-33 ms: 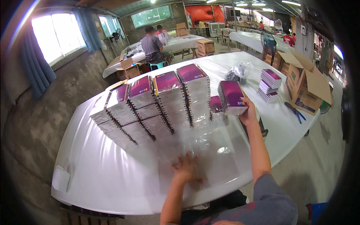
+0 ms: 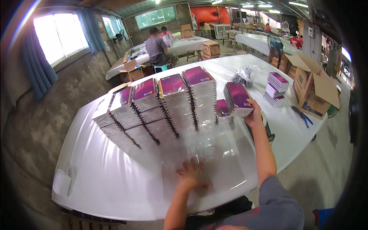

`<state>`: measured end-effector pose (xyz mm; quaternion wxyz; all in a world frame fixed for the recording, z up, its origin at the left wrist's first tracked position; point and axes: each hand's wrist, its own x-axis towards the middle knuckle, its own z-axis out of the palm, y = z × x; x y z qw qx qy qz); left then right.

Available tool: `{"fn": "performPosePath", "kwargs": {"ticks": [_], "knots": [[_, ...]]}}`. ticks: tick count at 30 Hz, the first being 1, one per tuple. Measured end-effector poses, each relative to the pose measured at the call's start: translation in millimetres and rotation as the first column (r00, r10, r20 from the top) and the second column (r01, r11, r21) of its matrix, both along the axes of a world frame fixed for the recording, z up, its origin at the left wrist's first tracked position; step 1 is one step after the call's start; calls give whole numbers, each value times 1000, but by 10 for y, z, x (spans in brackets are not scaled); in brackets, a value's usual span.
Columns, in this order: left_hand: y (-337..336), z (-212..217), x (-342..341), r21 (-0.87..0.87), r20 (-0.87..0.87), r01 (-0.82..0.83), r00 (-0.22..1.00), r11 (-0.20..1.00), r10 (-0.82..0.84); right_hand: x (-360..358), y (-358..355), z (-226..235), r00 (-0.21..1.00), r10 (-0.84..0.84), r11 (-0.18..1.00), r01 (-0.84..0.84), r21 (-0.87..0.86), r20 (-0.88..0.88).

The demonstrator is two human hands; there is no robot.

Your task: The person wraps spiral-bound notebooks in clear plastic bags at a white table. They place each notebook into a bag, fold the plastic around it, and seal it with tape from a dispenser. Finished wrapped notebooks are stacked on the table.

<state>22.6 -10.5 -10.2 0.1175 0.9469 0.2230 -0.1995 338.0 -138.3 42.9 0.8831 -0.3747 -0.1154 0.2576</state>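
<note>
My left hand (image 2: 190, 174) lies flat, fingers spread, on a pile of clear plastic sheets (image 2: 214, 153) at the near edge of the white table (image 2: 96, 172). My right hand (image 2: 253, 115) grips a bundle of purple-covered spiral notebooks (image 2: 237, 99) from below, holding it up just right of several tall stacks of wrapped notebooks (image 2: 161, 103). A shorter purple stack (image 2: 221, 109) stands between the tall stacks and the held bundle.
A loose stack of notebooks (image 2: 276, 88), crumpled clear plastic (image 2: 245, 73), blue scissors (image 2: 304, 117) and an open cardboard box (image 2: 312, 90) are at the table's right end. People (image 2: 156, 46) sit at a far table with boxes. A fan (image 2: 275, 44) stands behind.
</note>
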Motion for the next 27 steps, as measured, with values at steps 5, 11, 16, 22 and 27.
{"fn": "performPosePath", "kwargs": {"ticks": [5,11,16,22,27], "knots": [[-104,-44,-75,-6,48,-26,999,1000,27,607,378,-356,989,148,989,-148,-23,0],[-221,-109,-103,31,79,-15,997,999,12,866,702,-753,927,113,745,159,-648,358],[-199,-102,-100,5,76,-26,997,1000,26,586,836,-621,962,153,905,-45,-423,225],[-180,-131,-41,-40,77,0,997,999,3,669,698,-405,580,182,499,642,-582,794],[-95,-155,-57,-2,30,1,1000,1000,-1,384,89,444,188,292,584,742,-330,938]]}}
